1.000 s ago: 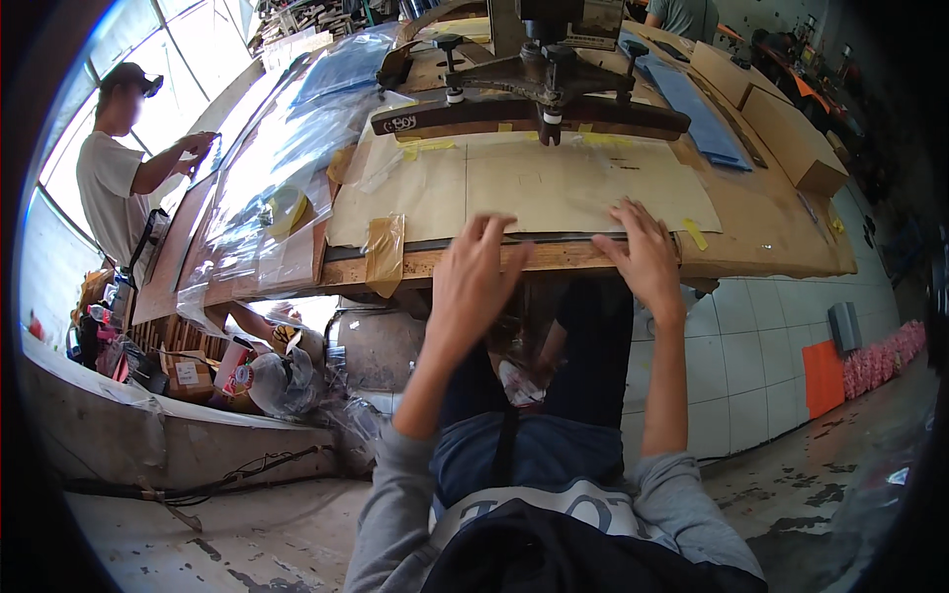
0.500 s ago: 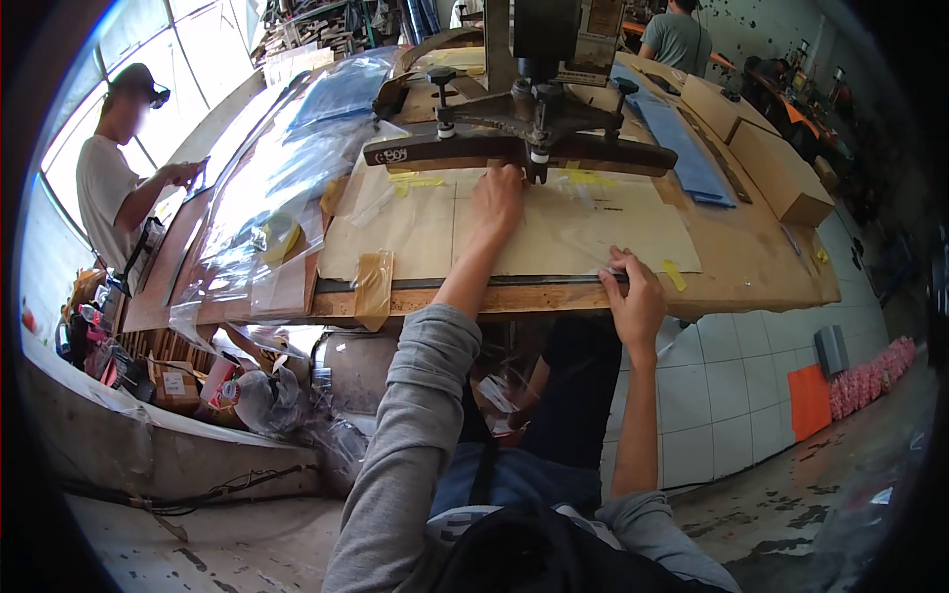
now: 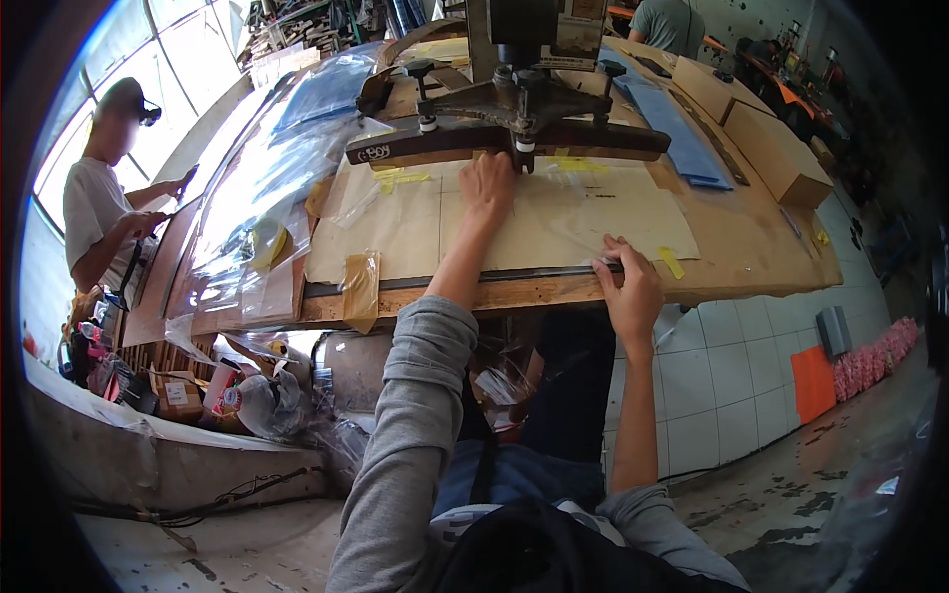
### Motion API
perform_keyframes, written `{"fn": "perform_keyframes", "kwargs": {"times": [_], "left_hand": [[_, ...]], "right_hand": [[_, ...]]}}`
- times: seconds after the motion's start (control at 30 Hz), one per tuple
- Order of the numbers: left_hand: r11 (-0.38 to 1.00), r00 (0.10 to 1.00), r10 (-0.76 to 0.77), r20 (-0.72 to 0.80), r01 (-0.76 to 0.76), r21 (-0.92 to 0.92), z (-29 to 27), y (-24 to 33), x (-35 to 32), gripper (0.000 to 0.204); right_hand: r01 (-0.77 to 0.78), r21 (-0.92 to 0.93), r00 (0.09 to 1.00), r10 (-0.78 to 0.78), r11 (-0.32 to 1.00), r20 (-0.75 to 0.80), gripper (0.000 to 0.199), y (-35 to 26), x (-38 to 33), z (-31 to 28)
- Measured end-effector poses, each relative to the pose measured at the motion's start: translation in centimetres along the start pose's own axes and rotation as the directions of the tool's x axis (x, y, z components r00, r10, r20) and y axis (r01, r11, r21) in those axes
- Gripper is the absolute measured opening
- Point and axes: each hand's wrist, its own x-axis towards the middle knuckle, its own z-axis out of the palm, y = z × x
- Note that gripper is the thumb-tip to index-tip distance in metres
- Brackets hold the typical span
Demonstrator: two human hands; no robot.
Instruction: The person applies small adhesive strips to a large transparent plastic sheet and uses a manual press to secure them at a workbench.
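A cream paper sheet [image 3: 563, 222] with yellow tape pieces lies on the worktable, a dark strip along its front edge. Over its far side hangs a dark metal press bar [image 3: 603, 141] on a bracket with knobs. My left hand [image 3: 486, 185] reaches to the bar's middle, fingers curled in; their tips are hidden, so what they hold cannot be made out. At the table's front edge, right of centre, my right hand [image 3: 633, 284] is closed, thumb against fingers, on what looks like the rim of clear plastic film [image 3: 578, 247].
Clear plastic sheeting [image 3: 232, 222] and a tape roll [image 3: 268, 243] cover the table's left side. Brown tape [image 3: 361, 287] hangs over the front edge. Blue film [image 3: 682, 143] and cardboard boxes [image 3: 776, 158] are at right. Another person [image 3: 104, 203] stands at far left.
My view has shifted slightly, so the table sits a little higher and further left. Both my hands keep nearly the same places. The person at left has moved their hands apart.
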Motion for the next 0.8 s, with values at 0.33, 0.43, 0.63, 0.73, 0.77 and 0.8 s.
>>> {"fn": "perform_keyframes", "kwargs": {"times": [0.33, 0.43, 0.63, 0.73, 0.77, 0.8], "left_hand": [[1.000, 0.995, 0.021, -0.095, -0.020, 0.015, -0.1, -0.9, -0.8, 0.010], [0.982, 0.982, 0.182, -0.056, -0.184, -0.033, -0.8, -1.2, -1.3, 0.013], [0.963, 0.938, 0.270, 0.216, -0.263, -0.064, -2.9, -1.0, -2.8, 0.024], [0.960, 0.946, 0.279, 0.165, -0.277, -0.037, -2.6, -0.9, -3.1, 0.025], [0.960, 0.946, 0.280, 0.165, -0.277, -0.039, -2.5, -0.7, -3.1, 0.025], [0.967, 0.952, 0.254, 0.173, -0.252, -0.035, -2.3, -0.5, -3.0, 0.025]], "right_hand": [[-0.006, -0.001, 1.000, 0.006, 1.000, -0.012, 0.018, -0.3, 0.0, -0.1], [0.001, 0.002, 1.000, -0.001, 1.000, -0.018, 0.019, -0.1, -0.1, -0.1], [0.001, -0.003, 1.000, -0.001, 1.000, -0.025, 0.019, 0.1, -0.1, -0.2], [-0.004, 0.000, 1.000, 0.004, 1.000, -0.020, 0.019, -0.2, -0.1, -0.1], [-0.011, 0.000, 1.000, 0.011, 1.000, -0.019, 0.019, -0.2, -0.1, -0.1], [-0.011, -0.002, 1.000, 0.011, 1.000, -0.019, 0.019, -0.1, -0.1, -0.1]]}}
